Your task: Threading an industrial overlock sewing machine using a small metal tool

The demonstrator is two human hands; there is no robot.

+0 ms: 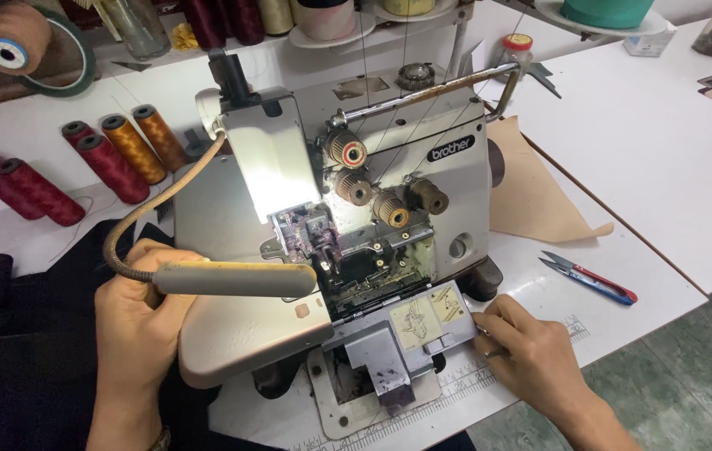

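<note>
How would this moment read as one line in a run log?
left hand: resting by gooseneck lamp | right hand: fingertips on sewing machine front cover | thread snips: on table, untouched

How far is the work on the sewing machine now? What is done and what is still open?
Done: the front cover of the overlock machine is swung open and the lamp is lit. In hand: the right hand touches the cover's edge, while the left hand rests beside the machine on dark fabric. Left: no fabric lies under the presser foot; the snips lie unused.

Left hand (134, 321) lies curled, palm down; right hand (531, 351) seems pinched, fingertips forward.
</note>
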